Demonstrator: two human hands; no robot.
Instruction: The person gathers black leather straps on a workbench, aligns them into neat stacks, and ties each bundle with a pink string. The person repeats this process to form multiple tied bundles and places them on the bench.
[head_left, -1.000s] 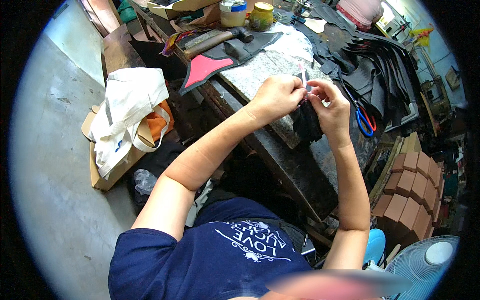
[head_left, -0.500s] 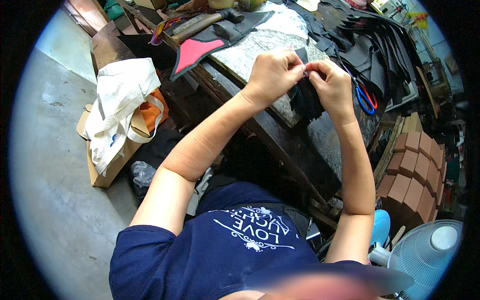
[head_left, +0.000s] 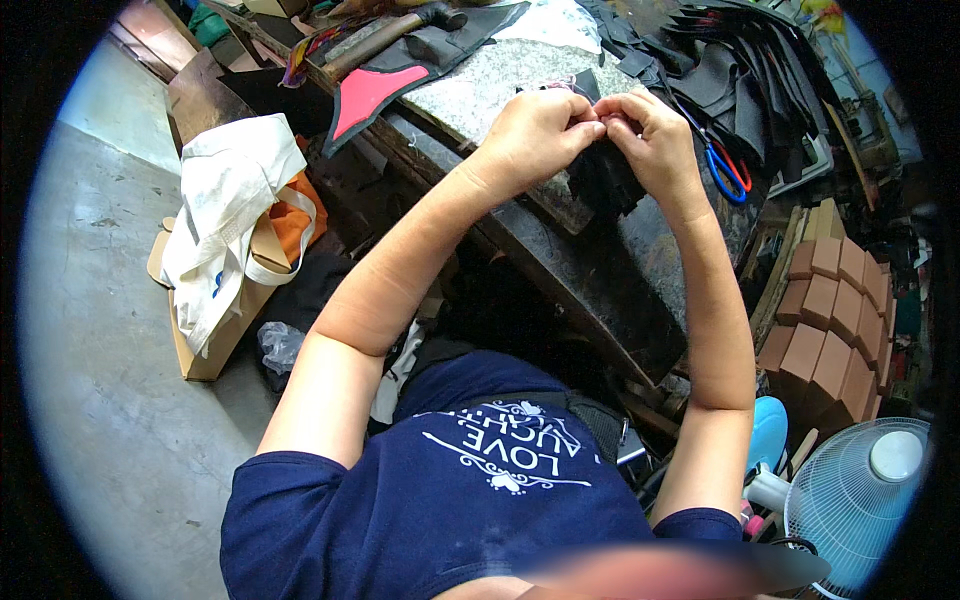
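Above the workbench my left hand and my right hand meet fingertip to fingertip. Both are closed in a pinch. Whatever lies between the fingers is too small to make out. Dark cut pieces of material lie just beneath the hands, partly covered by them. Under these is a pale speckled slab. Scissors with blue and red handles rest to the right of my right hand. A hammer lies at the far left of the bench, beside a black-edged pink-red panel.
Stacked black sheets cover the bench's far right. A white cloth bag sits on a cardboard box at the left. Brown boxes are piled at the right, with a fan nearer to me.
Both hands have shifted slightly up and left in the picture, fingertips still together. The whole scene has moved a little the same way, so the view itself has turned.
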